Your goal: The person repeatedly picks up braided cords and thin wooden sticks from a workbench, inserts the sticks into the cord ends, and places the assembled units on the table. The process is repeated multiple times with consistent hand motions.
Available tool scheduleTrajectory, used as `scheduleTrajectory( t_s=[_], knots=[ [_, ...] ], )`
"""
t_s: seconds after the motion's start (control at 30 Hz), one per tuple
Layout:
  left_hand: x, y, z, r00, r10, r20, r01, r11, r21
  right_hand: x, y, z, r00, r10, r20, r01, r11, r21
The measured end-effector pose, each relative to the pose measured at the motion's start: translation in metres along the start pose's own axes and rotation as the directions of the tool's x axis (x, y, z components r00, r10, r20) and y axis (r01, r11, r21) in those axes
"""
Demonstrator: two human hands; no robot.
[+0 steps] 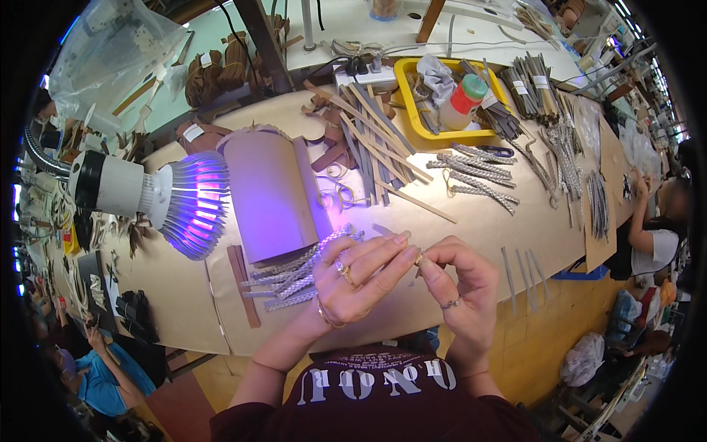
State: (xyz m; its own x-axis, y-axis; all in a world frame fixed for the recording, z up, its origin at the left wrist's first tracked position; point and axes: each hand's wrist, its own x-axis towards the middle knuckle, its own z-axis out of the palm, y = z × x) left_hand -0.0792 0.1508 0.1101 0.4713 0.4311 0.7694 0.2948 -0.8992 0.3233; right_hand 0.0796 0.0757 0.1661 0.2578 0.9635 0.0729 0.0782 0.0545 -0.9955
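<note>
My left hand (362,271) and my right hand (465,287) meet above the table's near edge, fingertips nearly touching. Between their pinched fingers is a small yellowish piece (419,258), mostly hidden and too small to name. A short grey strip (382,230) shows just beyond my left fingers; whether it is held I cannot tell. Under and beside my left hand lies a bunch of grey braided cords (283,281). A curved brown sheet (269,195) stands behind them, lit violet by a finned lamp (195,206) at the left.
A yellow tray (412,121) holds a jar with a green lid (473,87) and cloth. More braided cords (479,173), tan and grey strips (375,140) and bundled strips (534,85) cover the far side. Several thin grey strips (521,272) lie at the right edge. Other people work on both sides.
</note>
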Motion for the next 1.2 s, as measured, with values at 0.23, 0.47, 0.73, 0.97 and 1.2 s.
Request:
scheduleTrajectory(
  t_s=[0.23,0.47,0.73,0.97,1.2],
  knots=[
    [0.002,-0.005,0.002,0.999,0.045,0.001,-0.045,0.999,0.016,-0.002,0.005,0.004,0.999,0.041,0.011,-0.041,0.998,-0.05],
    [0.011,0.005,0.003,0.965,-0.256,0.059,0.261,0.906,-0.333,0.004,0.013,0.006,0.985,-0.167,0.047,0.173,0.913,-0.37],
    [0.02,0.007,-0.012,0.877,-0.434,0.204,0.479,0.772,-0.418,0.005,0.014,0.007,0.962,-0.244,0.123,0.272,0.801,-0.533],
    [0.012,0.003,-0.014,0.596,-0.656,0.464,0.746,0.238,-0.622,0.001,0.014,-0.005,0.958,-0.206,0.2,0.256,0.928,-0.27],
    [0.01,0.0,-0.016,0.458,-0.582,0.672,0.788,-0.083,-0.61,0.006,0.021,-0.014,0.931,-0.358,0.076,0.355,0.835,-0.421]
  ],
)
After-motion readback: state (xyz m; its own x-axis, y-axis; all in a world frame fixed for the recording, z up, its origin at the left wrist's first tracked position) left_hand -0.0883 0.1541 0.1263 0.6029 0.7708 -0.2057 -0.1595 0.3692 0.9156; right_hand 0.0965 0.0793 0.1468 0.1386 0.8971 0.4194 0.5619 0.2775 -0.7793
